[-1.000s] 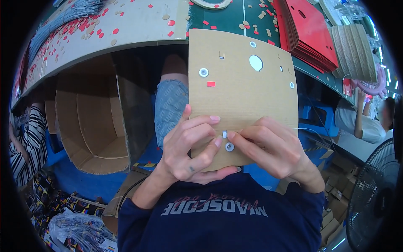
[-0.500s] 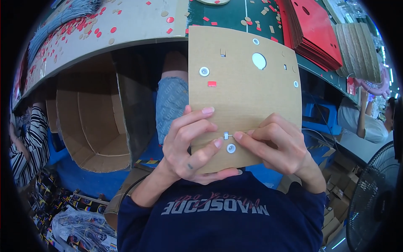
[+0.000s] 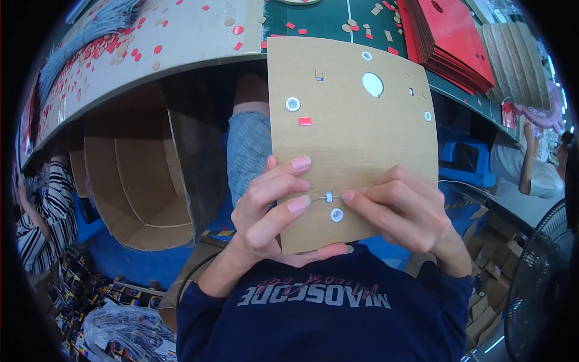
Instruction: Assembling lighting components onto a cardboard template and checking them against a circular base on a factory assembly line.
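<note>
A brown cardboard panel (image 3: 356, 139) is held up before my chest, tilted, with a large round hole, several white ring-shaped fittings (image 3: 292, 104) and a small red rectangle (image 3: 304, 122) on its face. My left hand (image 3: 274, 205) grips its lower left edge, several fingertips on the face and one digit at the bottom edge. Near the bottom, a thin pale wire (image 3: 321, 198) passes across a small white-blue tab (image 3: 329, 196), just above another white ring fitting (image 3: 336, 215). The fingers of my right hand (image 3: 404, 208) pinch this wire beside the tab. A pale strand (image 3: 464, 182) shows right of that hand.
Beyond the panel, red sheets (image 3: 449, 48) are stacked on the green table (image 3: 332, 27), among scattered cut-outs. A grey wire bundle (image 3: 90, 36) lies far left. Below stands a big open carton (image 3: 142, 175). A black fan (image 3: 540, 289) is at right; other people sit nearby.
The wire now shows on the left side of the tab too, near my left fingertips. A pale strand shows further out at right. My hands have shifted only slightly.
</note>
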